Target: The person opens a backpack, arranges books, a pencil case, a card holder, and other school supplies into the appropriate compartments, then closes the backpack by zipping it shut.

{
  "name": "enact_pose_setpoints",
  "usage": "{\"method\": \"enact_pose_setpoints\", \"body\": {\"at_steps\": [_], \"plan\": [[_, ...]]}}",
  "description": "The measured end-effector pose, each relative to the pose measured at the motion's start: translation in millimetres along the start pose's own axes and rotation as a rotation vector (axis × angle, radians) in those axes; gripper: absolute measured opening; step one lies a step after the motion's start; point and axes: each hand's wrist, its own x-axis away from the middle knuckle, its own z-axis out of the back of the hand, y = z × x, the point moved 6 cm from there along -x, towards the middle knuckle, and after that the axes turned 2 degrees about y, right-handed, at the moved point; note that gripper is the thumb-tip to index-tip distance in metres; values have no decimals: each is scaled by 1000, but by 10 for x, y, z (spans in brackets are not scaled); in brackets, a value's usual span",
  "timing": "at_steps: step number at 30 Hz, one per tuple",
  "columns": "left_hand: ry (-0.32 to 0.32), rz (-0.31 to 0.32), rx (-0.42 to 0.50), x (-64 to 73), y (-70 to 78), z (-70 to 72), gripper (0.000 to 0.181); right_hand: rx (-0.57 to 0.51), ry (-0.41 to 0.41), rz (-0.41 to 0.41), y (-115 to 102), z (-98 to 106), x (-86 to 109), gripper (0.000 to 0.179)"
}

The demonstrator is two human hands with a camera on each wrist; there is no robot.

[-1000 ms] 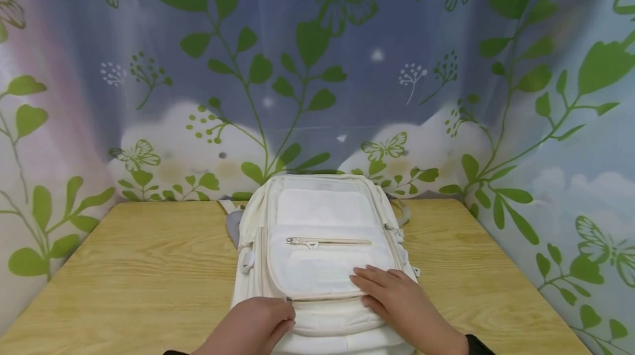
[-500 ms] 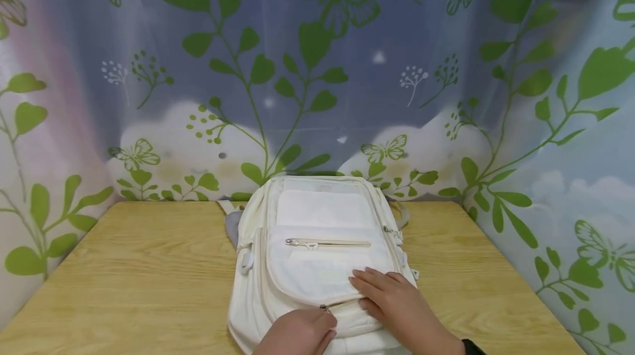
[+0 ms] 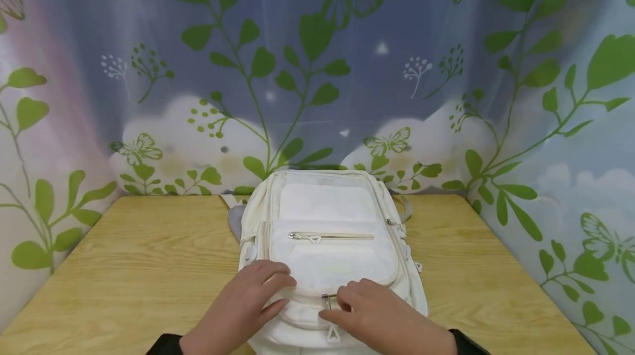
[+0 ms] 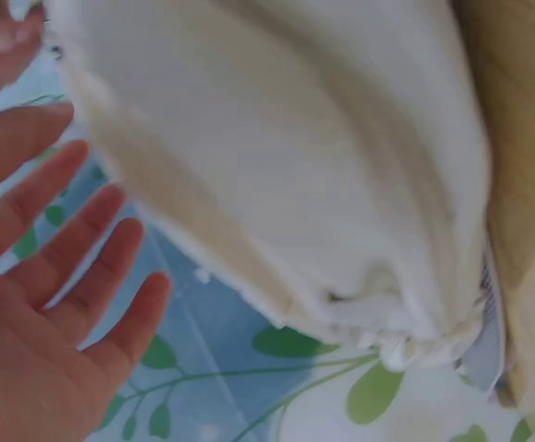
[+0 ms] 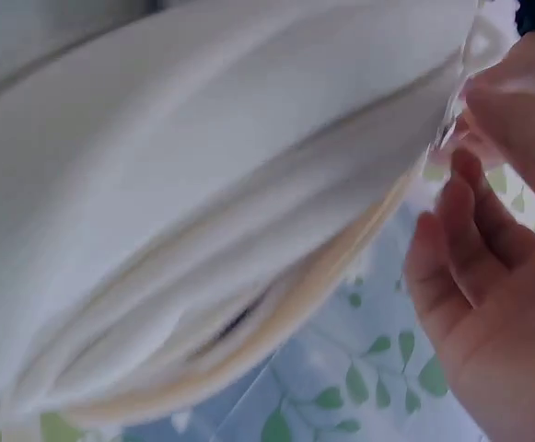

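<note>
A white backpack (image 3: 337, 267) lies on the wooden table, its front toward the head camera. My left hand (image 3: 250, 300) hovers at the left of its lower front, fingers spread and holding nothing; in the left wrist view the palm (image 4: 41, 304) shows beside the bag's edge. At the lower front zipper my right hand (image 3: 377, 316) has its fingers bent, with thumb and forefinger apart around the metal zipper slider (image 3: 326, 297). The thumb overlaps the slider's hanging strap, and its white triangular zipper pull (image 3: 333, 335) dangles below.
Higher on the bag runs a short horizontal pocket zipper (image 3: 331, 236). Grey strap padding (image 3: 235, 220) shows at the bag's left. Behind the wooden table (image 3: 168, 256) hangs a curtain (image 3: 377, 79) with leaves and butterflies.
My left hand drew the zipper slider rightward along the lower front, then let go and moved back left. My right hand left the bag's front panel and came to the slider.
</note>
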Motion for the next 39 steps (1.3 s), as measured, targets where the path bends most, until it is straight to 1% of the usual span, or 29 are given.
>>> {"method": "enact_pose_setpoints", "body": {"at_steps": [3, 4, 5, 8, 10, 14, 15, 16, 19, 21, 24, 26, 28, 30, 32, 35, 37, 39], "plan": [[-19, -38, -3, -5, -24, -117, 33, -9, -103, 25, -56, -105, -39, 11], [-26, -45, -2, -8, -28, -149, 33, -32, -126, 17, -60, -138, -39, 11], [-30, -49, -7, -13, -31, -176, 33, -45, -143, 13, -61, -163, -38, 15], [-28, -50, -31, -40, -44, -228, 30, -125, -161, -16, -42, -189, -18, 25], [-1, -59, -74, -61, -41, -236, 26, -144, -154, -47, -23, -171, -6, 27], [26, -63, -150, -86, -32, -250, 19, -160, -152, -117, 18, -111, 54, 20], [35, -65, -161, -87, -28, -252, 18, -161, -152, -139, 33, -89, 79, 14], [29, -61, -162, -87, -28, -256, 18, -178, -168, -164, 55, -72, 113, 9], [17, -54, -140, -74, -29, -265, 20, -217, -182, -260, 151, -3, 242, 16], [-5, -42, -115, -68, -29, -273, 22, -232, -212, -343, 244, 47, 350, 21], [-49, -8, -81, -65, -38, -286, 24, -245, -273, -473, 410, 111, 529, 16], [-69, 22, -64, -61, -60, -284, 24, -264, -315, -546, 531, 138, 633, 14], [-74, 42, -51, -55, -78, -279, 24, -293, -340, -595, 651, 160, 724, 16], [-71, 52, -37, -43, -88, -276, 24, -347, -354, -630, 781, 162, 797, 16], [-58, 47, -21, -31, -87, -274, 24, -398, -366, -659, 930, 143, 851, 15], [-23, 13, -8, -16, -70, -271, 24, -447, -377, -715, 1176, 61, 905, 14], [8, -14, -7, -12, -59, -266, 24, -422, -363, -746, 1338, -15, 921, 14], [27, -35, -6, -11, -51, -265, 25, -363, -330, -779, 1487, -95, 928, 15]]}}
